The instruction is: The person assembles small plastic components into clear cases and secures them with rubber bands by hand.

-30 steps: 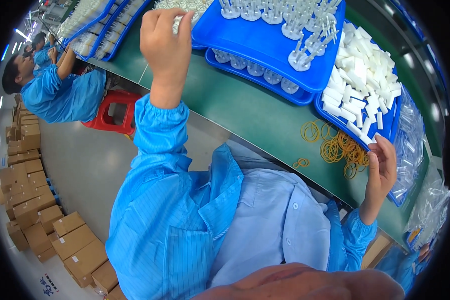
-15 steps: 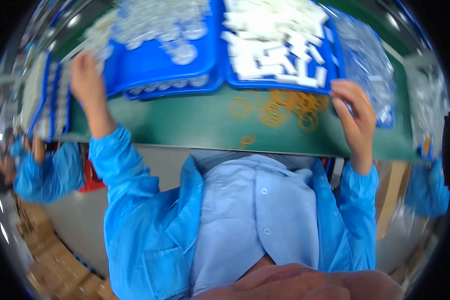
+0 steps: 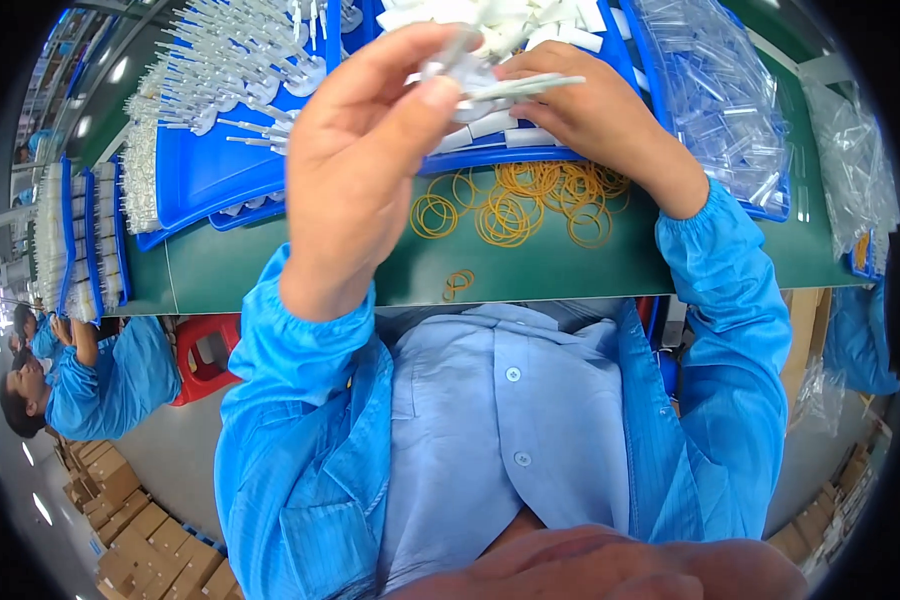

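My left hand (image 3: 355, 165) is raised over the table, thumb and fingers pinching a translucent plastic part with thin prongs (image 3: 470, 90). The part's prongs point right, passing in front of my right hand (image 3: 605, 115). That hand has its fingers curled beside the part, above a blue tray of white rectangular pieces (image 3: 560, 25); whatever they hold is hidden. Farther left, a blue tray (image 3: 205, 175) bears many similar pronged parts (image 3: 235, 65). Loose yellow rubber bands (image 3: 510, 210) lie on the green table (image 3: 360, 285) between the trays and me.
On the right, a blue tray holds clear plastic pieces (image 3: 715, 100), with clear bags (image 3: 850, 150) beyond it. Filled blue trays (image 3: 80, 240) stand at the left edge. A co-worker in blue (image 3: 120, 380) sits left near a red stool (image 3: 205, 355). Cardboard boxes (image 3: 150, 540) stand on the floor.
My left hand has come from the far left to the middle, now with the pronged part. My right hand has moved leftward from the tray's corner to beside it. The view has shifted slightly.
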